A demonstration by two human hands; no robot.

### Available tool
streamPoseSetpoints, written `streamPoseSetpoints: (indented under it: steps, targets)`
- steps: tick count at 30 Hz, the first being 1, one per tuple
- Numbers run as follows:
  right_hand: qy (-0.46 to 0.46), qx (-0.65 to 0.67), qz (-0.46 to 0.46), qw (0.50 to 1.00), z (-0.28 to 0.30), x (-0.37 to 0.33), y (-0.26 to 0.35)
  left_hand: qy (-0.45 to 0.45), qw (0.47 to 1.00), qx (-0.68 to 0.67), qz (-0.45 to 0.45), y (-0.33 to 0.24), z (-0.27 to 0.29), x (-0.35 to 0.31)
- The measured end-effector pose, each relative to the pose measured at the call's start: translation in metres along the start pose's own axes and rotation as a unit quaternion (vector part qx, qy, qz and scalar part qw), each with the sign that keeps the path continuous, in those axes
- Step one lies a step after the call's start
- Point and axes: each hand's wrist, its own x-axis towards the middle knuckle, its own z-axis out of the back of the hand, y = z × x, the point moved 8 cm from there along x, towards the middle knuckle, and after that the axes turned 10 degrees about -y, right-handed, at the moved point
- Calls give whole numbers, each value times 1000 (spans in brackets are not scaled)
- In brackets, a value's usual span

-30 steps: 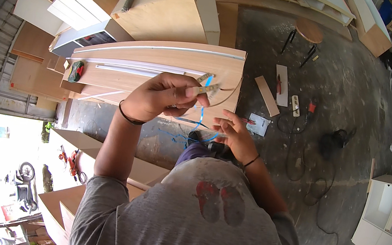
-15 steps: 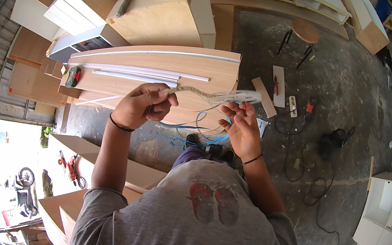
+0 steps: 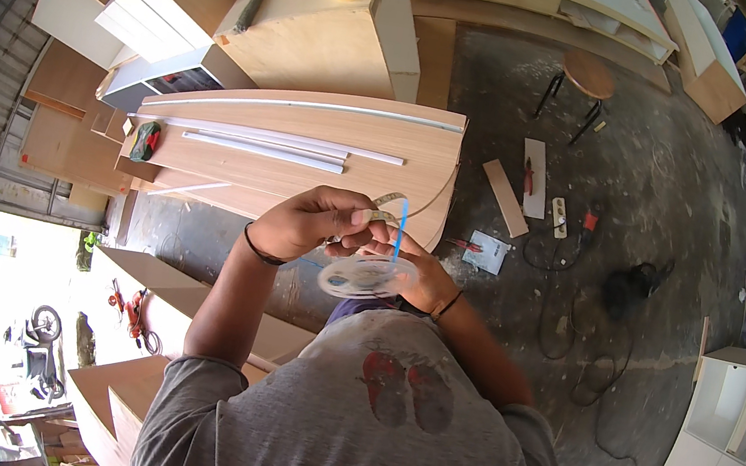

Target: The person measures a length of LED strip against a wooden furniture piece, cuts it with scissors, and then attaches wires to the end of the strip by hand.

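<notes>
My left hand [image 3: 312,224] pinches a pale, narrow LED strip [image 3: 394,200] between thumb and fingers. The strip loops up over my fingertips and trails down on the far side. My right hand [image 3: 426,283] is close against it, fingers curled in toward the left fingertips; their tips are mostly hidden. A clear plastic reel [image 3: 351,284], round and flat, is tilted in front of my right palm and just below the left fingers. A bright blue ribbon-like strip [image 3: 400,232] stands upright between the hands.
Beyond my hands, wood-faced boards [image 3: 313,120] carry white profile strips [image 3: 261,149] and a tape measure [image 3: 146,141]. On the floor to the right lie pliers [image 3: 529,176], a white packet [image 3: 486,252], a power strip [image 3: 559,217] and a red power tool [image 3: 590,220]. A stool [image 3: 589,75] stands farther off.
Both hands have come together and lower toward my body; the right moved left. The reel swung from the far right to below the left fingers and shows its flat side.
</notes>
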Motion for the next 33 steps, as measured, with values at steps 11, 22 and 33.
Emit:
streamPoseSetpoints:
  steps: [11,22,33]
  targets:
    - [73,82,-13,994,-26,-14,14,-184,978,-72,-63,-4,70,-18]
    - [36,-366,257,894,-93,-33,61,-285,950,-72,-108,8,151,-68]
    - [16,-774,402,488,-178,-15,65,-278,946,167,28,48,212,-140]
